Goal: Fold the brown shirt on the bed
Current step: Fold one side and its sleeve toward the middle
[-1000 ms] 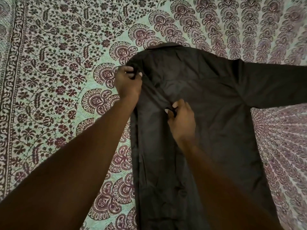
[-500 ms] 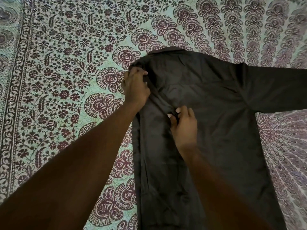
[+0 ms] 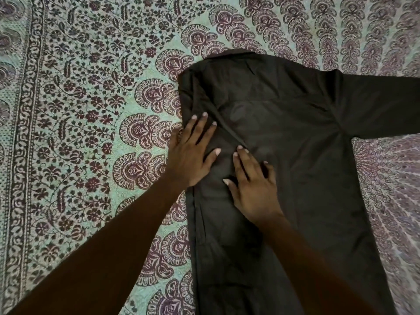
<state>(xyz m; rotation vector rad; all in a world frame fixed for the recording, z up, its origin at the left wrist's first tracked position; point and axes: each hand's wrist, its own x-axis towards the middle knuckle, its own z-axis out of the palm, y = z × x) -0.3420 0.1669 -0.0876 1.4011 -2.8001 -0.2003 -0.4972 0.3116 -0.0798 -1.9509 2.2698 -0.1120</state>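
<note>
Dark brown long-sleeved fabric shirt (image 3: 284, 155) spread flat on patterned green-and-maroon bedspread (image 3: 79, 110), left side folded inward, right sleeve extended. Left hand (image 3: 192, 153) and right hand (image 3: 252, 187) flat on folded edge, fingers spread, pressing, pinching nothing.

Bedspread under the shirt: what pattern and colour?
Pale green bedspread with dark maroon floral and paisley print, in the head view.

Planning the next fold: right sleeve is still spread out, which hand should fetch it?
Right. The right hand lies flat on the brown shirt, nearer the outstretched sleeve. The left hand presses the folded left edge and would have to cross over.
</note>
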